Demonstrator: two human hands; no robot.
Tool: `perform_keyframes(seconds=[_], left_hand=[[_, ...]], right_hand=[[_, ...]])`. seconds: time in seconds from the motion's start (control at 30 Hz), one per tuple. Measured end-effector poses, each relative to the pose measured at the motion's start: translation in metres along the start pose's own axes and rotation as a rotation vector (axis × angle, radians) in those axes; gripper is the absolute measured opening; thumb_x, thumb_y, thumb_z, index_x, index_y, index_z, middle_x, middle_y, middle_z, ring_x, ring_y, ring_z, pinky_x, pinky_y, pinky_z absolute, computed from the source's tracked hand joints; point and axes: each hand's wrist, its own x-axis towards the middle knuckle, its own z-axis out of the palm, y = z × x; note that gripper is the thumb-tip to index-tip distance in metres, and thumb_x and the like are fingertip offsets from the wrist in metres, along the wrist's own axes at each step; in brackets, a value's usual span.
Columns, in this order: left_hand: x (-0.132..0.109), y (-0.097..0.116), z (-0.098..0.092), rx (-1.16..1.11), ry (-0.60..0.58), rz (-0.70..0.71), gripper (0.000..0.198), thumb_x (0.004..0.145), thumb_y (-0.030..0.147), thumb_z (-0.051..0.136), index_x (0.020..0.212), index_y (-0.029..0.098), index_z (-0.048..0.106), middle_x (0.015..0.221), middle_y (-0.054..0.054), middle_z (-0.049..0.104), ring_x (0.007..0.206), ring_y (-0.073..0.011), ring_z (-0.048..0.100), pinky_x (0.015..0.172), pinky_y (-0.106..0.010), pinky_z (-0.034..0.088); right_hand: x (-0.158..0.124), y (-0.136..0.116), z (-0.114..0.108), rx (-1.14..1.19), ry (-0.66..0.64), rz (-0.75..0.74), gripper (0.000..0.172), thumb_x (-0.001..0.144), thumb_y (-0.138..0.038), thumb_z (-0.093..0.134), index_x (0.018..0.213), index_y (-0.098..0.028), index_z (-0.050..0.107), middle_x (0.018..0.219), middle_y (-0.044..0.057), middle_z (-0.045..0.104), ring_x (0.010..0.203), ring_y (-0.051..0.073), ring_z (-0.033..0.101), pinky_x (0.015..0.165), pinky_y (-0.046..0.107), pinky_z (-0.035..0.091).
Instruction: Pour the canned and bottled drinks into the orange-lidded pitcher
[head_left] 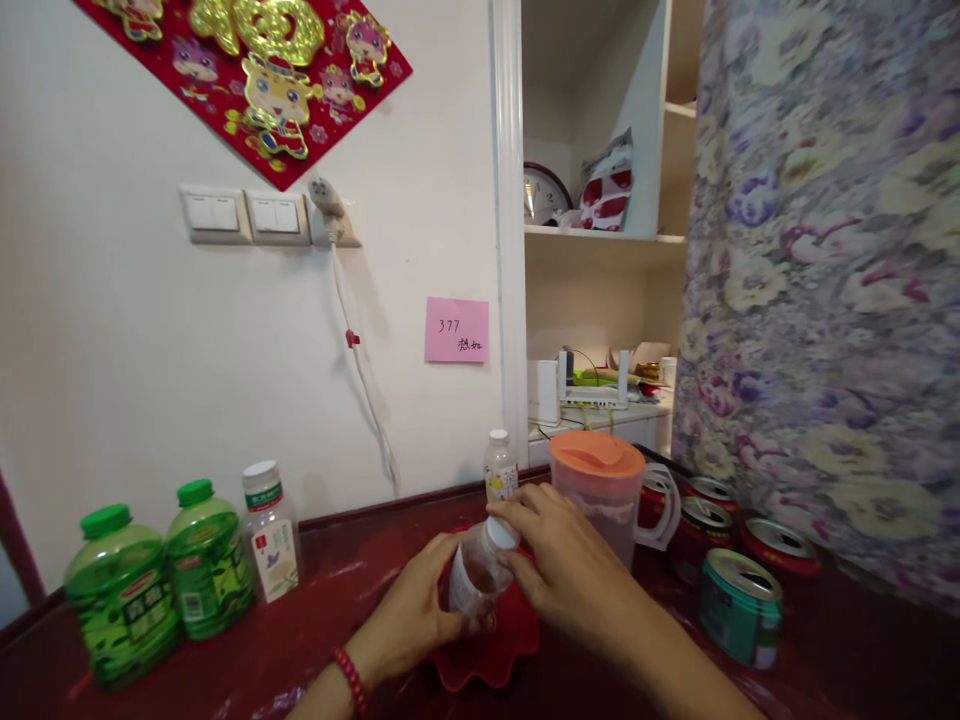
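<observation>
A clear plastic bottle (474, 572) with a white cap (501, 533) is tilted slightly to the right in front of me. My left hand (420, 600) wraps round its body from the left. The fingers and thumb of my right hand (559, 560) close on the white cap from the right. Beneath the bottle lies a red dish with a wavy rim (487, 670), partly hidden by the bottle and my hands. Just behind my right hand, another clear bottle with a white cap (500, 462) stands upright.
Two green-capped bottles (124, 600) and a white-capped bottle (271, 530) stand at the left on the dark red table (337, 560). At the right are a pitcher with an orange lid (598, 455), a teal can (741, 605) and several red cans (780, 545).
</observation>
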Motion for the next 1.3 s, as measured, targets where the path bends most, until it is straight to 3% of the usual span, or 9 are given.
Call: perform_keyframes(seconds=[0.1, 0.17, 0.27, 0.4, 0.67, 0.97, 1.07, 1.17, 1.3], left_hand=[[0.0, 0.001, 0.0, -0.016, -0.018, -0.015, 0.07, 0.066, 0.019, 0.079, 0.133, 0.026, 0.06, 0.126, -0.007, 0.063, 0.113, -0.0286, 0.06, 0.102, -0.043, 0.048], [0.0, -0.002, 0.0, -0.025, -0.02, -0.008, 0.07, 0.066, 0.019, 0.078, 0.134, 0.027, 0.059, 0.126, -0.006, 0.063, 0.113, -0.0284, 0.059, 0.102, -0.044, 0.047], [0.001, -0.007, -0.001, -0.041, -0.011, 0.014, 0.07, 0.066, 0.019, 0.079, 0.133, 0.027, 0.059, 0.126, -0.006, 0.063, 0.113, -0.0281, 0.059, 0.101, -0.044, 0.047], [0.002, -0.01, -0.001, -0.062, -0.01, -0.001, 0.069, 0.065, 0.017, 0.079, 0.13, 0.025, 0.06, 0.122, -0.006, 0.063, 0.113, -0.0287, 0.059, 0.101, -0.042, 0.047], [0.001, -0.009, -0.001, -0.073, -0.025, 0.011, 0.069, 0.066, 0.019, 0.078, 0.131, 0.026, 0.059, 0.126, -0.006, 0.063, 0.115, -0.0286, 0.059, 0.103, -0.043, 0.047], [0.001, -0.02, 0.0, 0.026, 0.003, 0.026, 0.067, 0.071, 0.022, 0.077, 0.136, 0.025, 0.058, 0.128, -0.008, 0.065, 0.113, -0.0294, 0.062, 0.101, -0.043, 0.049], [0.003, -0.023, -0.004, -0.016, 0.022, 0.006, 0.07, 0.068, 0.022, 0.08, 0.135, 0.024, 0.058, 0.137, -0.01, 0.062, 0.123, -0.0325, 0.059, 0.109, -0.047, 0.044], [0.005, -0.022, -0.013, -0.06, 0.087, 0.0, 0.076, 0.066, 0.026, 0.083, 0.137, 0.022, 0.055, 0.143, -0.012, 0.06, 0.132, -0.036, 0.054, 0.117, -0.052, 0.036], [0.008, -0.014, -0.028, -0.15, 0.195, -0.035, 0.074, 0.071, 0.034, 0.082, 0.137, 0.018, 0.054, 0.141, -0.015, 0.062, 0.13, -0.0365, 0.057, 0.115, -0.053, 0.038]], right_hand=[[0.002, -0.005, 0.004, -0.102, 0.041, 0.07, 0.022, 0.089, -0.032, 0.067, 0.106, -0.017, 0.069, 0.109, 0.01, 0.067, 0.103, 0.03, 0.057, 0.087, 0.043, 0.046], [0.003, -0.008, 0.005, -0.175, 0.055, 0.107, 0.026, 0.091, -0.041, 0.066, 0.099, -0.016, 0.069, 0.105, 0.012, 0.068, 0.099, 0.032, 0.057, 0.085, 0.047, 0.046], [0.003, -0.011, 0.005, -0.165, 0.059, 0.103, 0.036, 0.092, -0.044, 0.065, 0.115, -0.017, 0.068, 0.112, 0.012, 0.067, 0.105, 0.034, 0.056, 0.089, 0.05, 0.045], [0.002, -0.01, 0.006, -0.084, 0.047, 0.047, 0.045, 0.094, -0.031, 0.059, 0.138, -0.021, 0.06, 0.123, 0.012, 0.063, 0.112, 0.031, 0.055, 0.095, 0.046, 0.045], [0.002, -0.013, 0.012, -0.155, 0.049, 0.047, 0.029, 0.096, -0.031, 0.056, 0.12, -0.018, 0.068, 0.115, 0.013, 0.065, 0.106, 0.032, 0.055, 0.09, 0.048, 0.044], [0.002, -0.013, 0.015, -0.097, 0.124, 0.032, 0.03, 0.094, -0.033, 0.061, 0.121, -0.02, 0.068, 0.113, 0.012, 0.066, 0.106, 0.034, 0.057, 0.088, 0.05, 0.044], [0.005, -0.001, 0.003, 0.151, 0.26, 0.013, 0.036, 0.092, -0.038, 0.065, 0.123, -0.021, 0.065, 0.111, 0.009, 0.065, 0.098, 0.027, 0.061, 0.083, 0.042, 0.046], [0.005, 0.013, -0.017, 0.428, 0.555, 0.052, 0.024, 0.089, -0.044, 0.068, 0.091, -0.021, 0.062, 0.081, 0.0, 0.059, 0.072, 0.017, 0.055, 0.065, 0.03, 0.043], [-0.003, 0.019, -0.046, 0.681, 0.881, 0.148, 0.042, 0.083, -0.046, 0.073, 0.067, -0.024, 0.041, 0.058, -0.009, 0.039, 0.052, 0.011, 0.036, 0.049, 0.024, 0.03]])
